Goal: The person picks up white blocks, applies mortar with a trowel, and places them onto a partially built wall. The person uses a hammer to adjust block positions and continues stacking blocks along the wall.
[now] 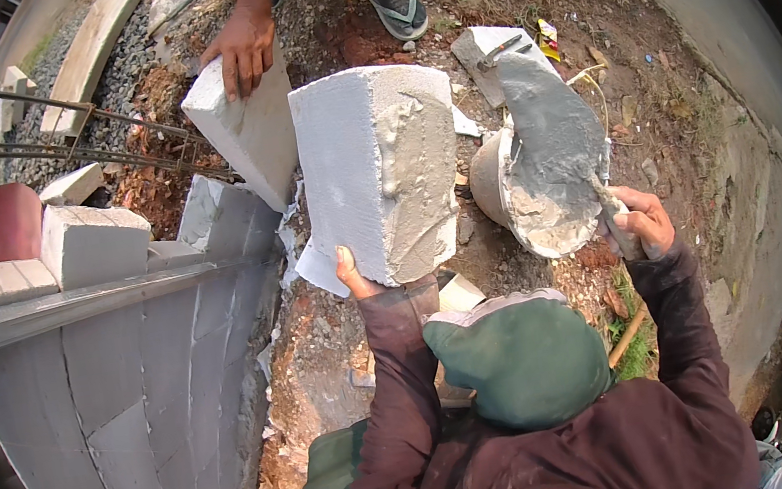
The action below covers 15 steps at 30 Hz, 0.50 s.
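Observation:
My left hand (pixel 360 274) grips the near lower end of a white lightweight concrete block (pixel 342 176), thumb up on its face. Wet mortar (pixel 419 174) covers that block's right side in an uneven layer. In my right hand (pixel 645 222) is the mortar-crusted handle of a trowel (pixel 617 216), fingers wrapped round it. The trowel points into a mortar-coated bucket (pixel 493 181); I cannot tell its blade from the grey mortar. At the upper left another person's hand (pixel 246 54) rests on top of a second block (pixel 243 130), tilted beside mine.
A block wall (pixel 114 387) with a straight bar (pixel 97 307) along it stands at left. Steel rods (pixel 88 110) jut out above it. Beyond the bucket lies another block (pixel 476 55). The other person's sandalled foot (pixel 400 12) is at the top. A paved strip (pixel 732 21) runs along the right.

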Tool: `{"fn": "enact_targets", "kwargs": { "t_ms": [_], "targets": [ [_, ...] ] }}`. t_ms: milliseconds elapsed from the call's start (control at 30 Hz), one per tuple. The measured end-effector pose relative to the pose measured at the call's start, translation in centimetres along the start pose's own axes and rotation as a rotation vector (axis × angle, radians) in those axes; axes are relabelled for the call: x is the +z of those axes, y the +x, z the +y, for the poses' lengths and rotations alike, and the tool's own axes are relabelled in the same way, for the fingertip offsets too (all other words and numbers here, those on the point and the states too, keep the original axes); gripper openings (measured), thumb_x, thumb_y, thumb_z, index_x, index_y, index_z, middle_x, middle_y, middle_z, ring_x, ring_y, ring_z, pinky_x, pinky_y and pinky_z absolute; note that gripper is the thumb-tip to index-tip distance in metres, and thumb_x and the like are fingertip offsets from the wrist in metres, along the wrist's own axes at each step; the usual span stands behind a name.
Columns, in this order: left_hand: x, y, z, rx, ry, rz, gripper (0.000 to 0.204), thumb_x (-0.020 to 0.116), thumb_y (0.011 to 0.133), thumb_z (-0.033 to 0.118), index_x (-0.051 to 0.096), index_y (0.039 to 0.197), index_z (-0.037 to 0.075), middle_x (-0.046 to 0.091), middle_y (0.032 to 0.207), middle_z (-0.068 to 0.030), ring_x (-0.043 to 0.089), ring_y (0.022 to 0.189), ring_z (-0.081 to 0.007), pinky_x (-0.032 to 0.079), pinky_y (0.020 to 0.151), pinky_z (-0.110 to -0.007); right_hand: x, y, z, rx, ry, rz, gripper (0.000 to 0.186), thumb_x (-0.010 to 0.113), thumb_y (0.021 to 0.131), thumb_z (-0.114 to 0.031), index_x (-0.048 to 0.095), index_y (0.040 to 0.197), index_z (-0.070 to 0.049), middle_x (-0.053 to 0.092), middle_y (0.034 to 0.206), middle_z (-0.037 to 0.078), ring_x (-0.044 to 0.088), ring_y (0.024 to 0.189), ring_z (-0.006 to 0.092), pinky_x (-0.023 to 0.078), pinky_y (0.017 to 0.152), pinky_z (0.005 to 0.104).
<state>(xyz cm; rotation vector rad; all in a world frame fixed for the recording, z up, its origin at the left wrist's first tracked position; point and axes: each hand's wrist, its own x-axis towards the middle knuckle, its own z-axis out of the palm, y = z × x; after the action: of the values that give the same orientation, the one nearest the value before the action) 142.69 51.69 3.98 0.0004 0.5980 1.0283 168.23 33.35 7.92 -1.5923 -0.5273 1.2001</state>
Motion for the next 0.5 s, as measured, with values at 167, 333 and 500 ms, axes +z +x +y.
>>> {"fn": "enact_targets", "kwargs": {
  "t_ms": [167, 333, 500],
  "targets": [
    [-6.2, 1.5, 0.8, 0.142, 0.281, -0.020, 0.060, 0.043, 0.084, 0.045, 0.037, 0.131, 0.008, 0.050, 0.121, -0.0145, 0.053, 0.105, -0.0292, 0.047, 0.085, -0.045, 3.6, 3.5, -5.2, -0.479, -0.533, -0.019, 0.042, 0.061, 0.070, -0.008, 0.054, 0.109, 0.004, 0.058, 0.084, 0.010, 0.057, 0.070, 0.0179, 0.044, 0.063, 0.0260],
    [-11.9, 3.4, 1.6, 0.157, 0.073, -0.197, 0.072, 0.051, 0.075, 0.041, 0.031, 0.133, 0.004, 0.049, 0.122, -0.0187, 0.055, 0.103, -0.0329, 0.048, 0.085, -0.046, 7.1, 7.5, -5.5, -0.889, -0.987, -0.042, 0.048, 0.068, 0.065, -0.005, 0.055, 0.111, -0.002, 0.056, 0.088, 0.013, 0.059, 0.079, 0.0274, 0.047, 0.067, 0.0310],
    [-14.4, 4.5, 4.3, 0.200, 0.092, -0.296, 0.078, 0.055, 0.072, 0.041, 0.028, 0.134, 0.001, 0.048, 0.121, -0.0193, 0.054, 0.104, -0.0329, 0.049, 0.084, -0.044, 4.6, 6.6, -4.0, -1.020, -1.156, 0.064, 0.051, 0.070, 0.063, -0.006, 0.056, 0.112, -0.006, 0.057, 0.092, 0.012, 0.059, 0.080, 0.0284, 0.049, 0.067, 0.0342]
  ]
}}
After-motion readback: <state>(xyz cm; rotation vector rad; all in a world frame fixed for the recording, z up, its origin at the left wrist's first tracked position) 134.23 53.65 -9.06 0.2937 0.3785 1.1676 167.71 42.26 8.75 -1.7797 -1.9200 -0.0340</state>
